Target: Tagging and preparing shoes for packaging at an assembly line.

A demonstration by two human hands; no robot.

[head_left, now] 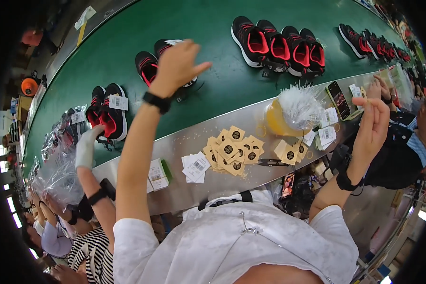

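White shirt (251, 244) nearest. Left hand (179, 66) over shoes (145, 65), right hand (371, 123) raised; can't tell either grip. Risk: low forearm sweep scatters loose tan cards (228, 150).

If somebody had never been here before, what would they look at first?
Probably the row of four black sneakers with bright red linings, standing at the far side of the long green tabletop. Next might come the spiky bundle of whitish plastic strands in a yellow container, right of the pile of tan square cards with black round marks. The person's left hand stands out too, over another sneaker pair.
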